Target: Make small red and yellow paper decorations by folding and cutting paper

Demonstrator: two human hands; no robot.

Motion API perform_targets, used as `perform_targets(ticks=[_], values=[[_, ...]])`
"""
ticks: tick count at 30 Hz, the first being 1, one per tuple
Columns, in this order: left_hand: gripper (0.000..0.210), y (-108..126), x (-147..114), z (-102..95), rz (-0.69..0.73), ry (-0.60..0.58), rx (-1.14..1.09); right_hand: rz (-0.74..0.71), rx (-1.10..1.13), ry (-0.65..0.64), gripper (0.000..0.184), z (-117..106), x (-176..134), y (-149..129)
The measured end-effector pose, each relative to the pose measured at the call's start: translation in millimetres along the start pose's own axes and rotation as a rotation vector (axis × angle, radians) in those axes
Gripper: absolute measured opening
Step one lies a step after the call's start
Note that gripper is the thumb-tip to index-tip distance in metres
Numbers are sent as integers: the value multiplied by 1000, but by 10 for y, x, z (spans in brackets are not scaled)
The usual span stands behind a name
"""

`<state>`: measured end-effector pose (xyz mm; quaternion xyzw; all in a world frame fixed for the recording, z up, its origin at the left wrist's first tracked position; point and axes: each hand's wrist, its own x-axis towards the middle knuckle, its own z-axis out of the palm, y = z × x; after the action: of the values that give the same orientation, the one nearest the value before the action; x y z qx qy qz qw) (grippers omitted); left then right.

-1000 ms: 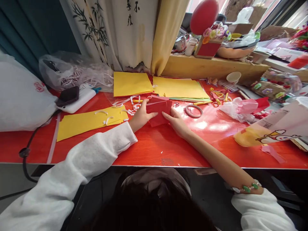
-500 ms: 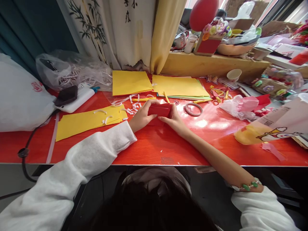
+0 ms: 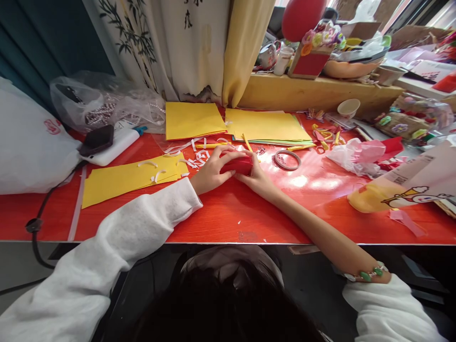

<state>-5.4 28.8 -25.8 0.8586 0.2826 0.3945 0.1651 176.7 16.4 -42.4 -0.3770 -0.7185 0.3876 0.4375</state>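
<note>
Between my two hands is a folded piece of red paper (image 3: 239, 166), held low over the red table. My left hand (image 3: 217, 170) grips its left end, with the fingers laid across the top and the thumb along the near edge. The right end sits in my right hand (image 3: 259, 178), pinched between thumb and fingers. Part of the paper is hidden under the fingers. Just behind my hands lie curled white paper strips (image 3: 202, 156) and a thin yellow strip (image 3: 246, 142). A roll of tape (image 3: 287, 160) rests to the right.
Yellow sheets (image 3: 131, 180) lie at the left, and two stacks of yellow paper (image 3: 194, 121) stand at the back. A drink cup (image 3: 370, 197) leans at the right near crumpled pink plastic (image 3: 356, 156). A phone (image 3: 97, 141) sits by a white bag (image 3: 35, 142).
The fingers of my left hand have moved over the top of the red paper, covering more of it. My right hand has stayed nearly in place.
</note>
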Motion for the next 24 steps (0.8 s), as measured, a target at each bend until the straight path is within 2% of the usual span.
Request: perform_targets(ticks=[2, 5, 9, 11, 19, 24], values=[[45, -21, 15, -27, 48, -19, 19, -12, -20, 19, 44, -4, 2, 10], [46, -26, 43, -109, 77, 34, 61, -29, -13, 38, 42, -1, 10, 9], [26, -13, 62, -226, 201, 73, 240, -27, 5, 33, 41, 8, 13, 5], [27, -12, 57, -257, 281, 83, 336, -21, 10, 30, 41, 8, 11, 9], [38, -19, -18, -269, 452, 58, 580, -106, -35, 64, 36, 6, 31, 56], [23, 15, -34, -257, 475, 22, 554, -115, -15, 55, 36, 5, 30, 4]])
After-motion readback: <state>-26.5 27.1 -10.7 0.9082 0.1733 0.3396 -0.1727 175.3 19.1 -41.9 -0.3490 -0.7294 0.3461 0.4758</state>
